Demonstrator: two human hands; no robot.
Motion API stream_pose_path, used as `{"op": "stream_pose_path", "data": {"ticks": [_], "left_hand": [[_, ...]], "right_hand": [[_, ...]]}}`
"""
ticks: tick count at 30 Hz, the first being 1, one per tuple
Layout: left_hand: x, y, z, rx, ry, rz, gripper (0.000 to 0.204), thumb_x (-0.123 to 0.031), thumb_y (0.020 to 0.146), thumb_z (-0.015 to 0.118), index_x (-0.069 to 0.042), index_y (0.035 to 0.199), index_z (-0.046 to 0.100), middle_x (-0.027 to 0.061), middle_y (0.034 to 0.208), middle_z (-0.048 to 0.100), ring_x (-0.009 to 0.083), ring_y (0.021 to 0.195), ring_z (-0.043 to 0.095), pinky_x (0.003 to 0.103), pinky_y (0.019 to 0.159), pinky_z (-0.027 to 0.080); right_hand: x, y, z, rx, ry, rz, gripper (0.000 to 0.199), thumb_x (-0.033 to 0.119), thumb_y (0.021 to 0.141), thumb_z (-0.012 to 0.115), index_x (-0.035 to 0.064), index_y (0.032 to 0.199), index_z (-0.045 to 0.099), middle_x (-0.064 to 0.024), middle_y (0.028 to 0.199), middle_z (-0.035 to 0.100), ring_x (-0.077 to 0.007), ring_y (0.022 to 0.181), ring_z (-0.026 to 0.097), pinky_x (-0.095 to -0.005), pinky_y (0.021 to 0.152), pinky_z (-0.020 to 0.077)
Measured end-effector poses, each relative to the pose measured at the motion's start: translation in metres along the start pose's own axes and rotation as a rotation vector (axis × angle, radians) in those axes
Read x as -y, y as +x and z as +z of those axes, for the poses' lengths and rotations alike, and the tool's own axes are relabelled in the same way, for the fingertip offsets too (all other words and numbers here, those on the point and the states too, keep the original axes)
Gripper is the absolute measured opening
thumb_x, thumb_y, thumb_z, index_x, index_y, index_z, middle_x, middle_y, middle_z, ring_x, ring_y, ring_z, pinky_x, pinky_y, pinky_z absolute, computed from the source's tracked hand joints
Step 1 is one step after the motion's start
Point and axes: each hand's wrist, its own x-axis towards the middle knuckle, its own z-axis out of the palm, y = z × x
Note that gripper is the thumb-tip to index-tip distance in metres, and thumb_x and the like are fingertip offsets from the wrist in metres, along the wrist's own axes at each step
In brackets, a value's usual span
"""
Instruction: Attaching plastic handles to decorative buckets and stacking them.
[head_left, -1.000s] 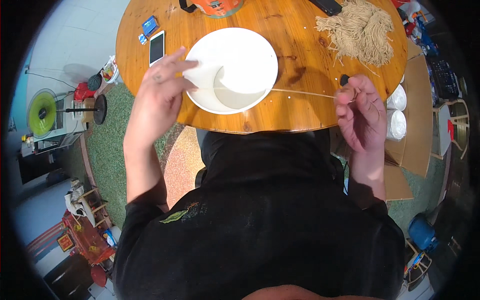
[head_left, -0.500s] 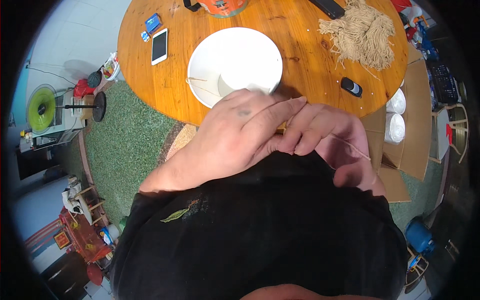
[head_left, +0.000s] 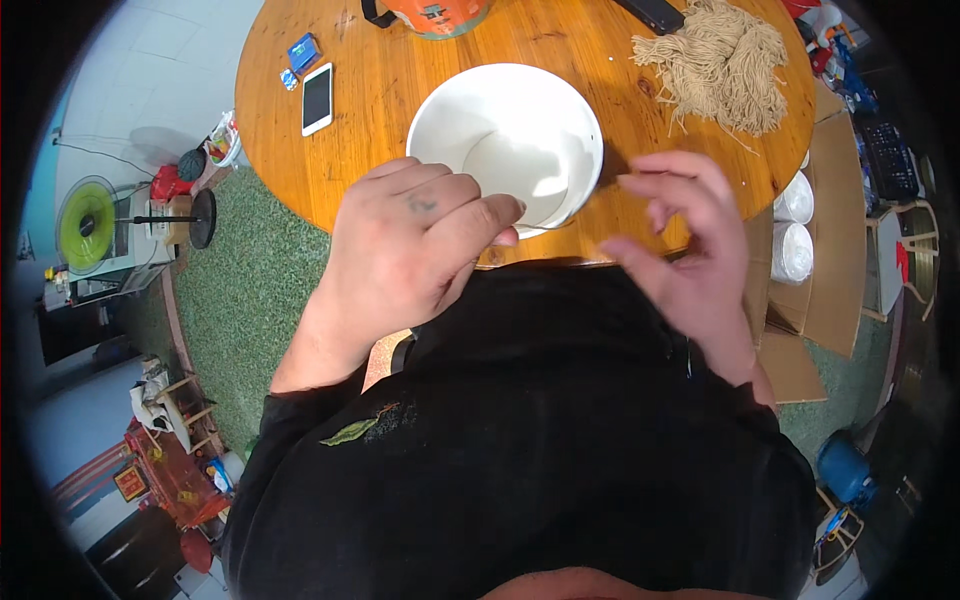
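A white bucket (head_left: 447, 125) stands at the near edge of the round wooden table, its mouth facing up. My left hand (head_left: 415, 235) is in front of its near left wall, fingers curled and thumb pressed against them. A short bit of thin beige string (head_left: 540, 230) shows beyond the thumb tip, by the bucket's near rim; the rest is hidden in the hand. To the right of the bucket, my right hand (head_left: 695, 235) is raised with thumb and fingers apart and nothing visible between them.
A heap of beige string (head_left: 715, 70) lies at the table's far right, beside a black object (head_left: 652, 14). A white phone (head_left: 317, 100) and a small blue box (head_left: 303, 52) lie on the left. An orange container (head_left: 437, 14) stands at the back. Cardboard (head_left: 835, 230) is beside the table.
My hands have come apart: the left moved left, the right moved right and opened. The bucket shifted right. The string over its left rim and the small black object at the right no longer show.
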Motion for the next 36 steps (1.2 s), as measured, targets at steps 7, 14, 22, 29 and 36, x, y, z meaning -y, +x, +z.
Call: {"op": "stream_pose_path", "data": {"ticks": [7, 14, 22, 29, 36], "left_hand": [[-0.006, 0.014, 0.002, 0.011, -0.006, 0.105, 0.025, -0.011, 0.080, 0.084, -0.008, 0.104, 0.077, 0.0031, 0.069, 0.060, 0.0255, 0.064, 0.064, 0.039, 0.061, 0.047], [0.009, 0.007, -0.001, -0.064, 0.074, 0.009, 0.014, -0.017, 0.088, 0.082, -0.009, 0.099, 0.077, 0.0015, 0.075, 0.065, 0.0243, 0.072, 0.067, 0.038, 0.065, 0.049], [-0.033, 0.000, 0.041, -0.275, 0.077, 0.015, 0.058, -0.023, 0.078, 0.097, 0.000, 0.126, 0.072, 0.0199, 0.127, 0.065, 0.0353, 0.119, 0.062, 0.046, 0.099, 0.052], [-0.026, 0.001, 0.060, 0.027, -0.083, -0.227, 0.039, -0.006, 0.087, 0.084, -0.005, 0.124, 0.072, 0.0134, 0.104, 0.072, 0.0343, 0.098, 0.071, 0.042, 0.084, 0.056], [-0.004, -0.015, 0.019, 0.149, 0.143, -0.334, 0.034, -0.010, 0.086, 0.083, -0.004, 0.118, 0.073, 0.0117, 0.101, 0.075, 0.0332, 0.099, 0.073, 0.043, 0.091, 0.054]], "right_hand": [[0.018, 0.003, 0.026, 0.192, 0.080, 0.025, 0.021, -0.009, 0.090, 0.080, -0.0025, 0.110, 0.079, -0.0131, 0.103, 0.074, -0.0162, 0.085, 0.074, -0.0272, 0.071, 0.0587], [-0.013, -0.012, 0.007, 0.300, 0.148, 0.137, 0.024, -0.009, 0.091, 0.076, -0.0010, 0.114, 0.081, -0.0139, 0.103, 0.075, -0.0195, 0.080, 0.074, -0.0295, 0.072, 0.0586], [-0.037, -0.013, -0.017, 0.036, -0.022, 0.154, 0.020, 0.000, 0.094, 0.076, 0.0028, 0.113, 0.083, -0.0116, 0.121, 0.070, -0.0204, 0.107, 0.066, -0.0319, 0.091, 0.0532], [-0.084, -0.009, -0.011, -0.356, 0.420, 0.607, 0.021, 0.010, 0.106, 0.072, -0.0008, 0.121, 0.081, -0.0001, 0.100, 0.067, -0.0080, 0.084, 0.061, -0.0211, 0.071, 0.0520], [-0.088, -0.037, 0.019, -0.108, 1.477, 0.906, 0.028, 0.015, 0.105, 0.075, 0.0004, 0.129, 0.073, -0.0006, 0.103, 0.075, -0.0075, 0.085, 0.067, -0.0204, 0.071, 0.0546]]}}
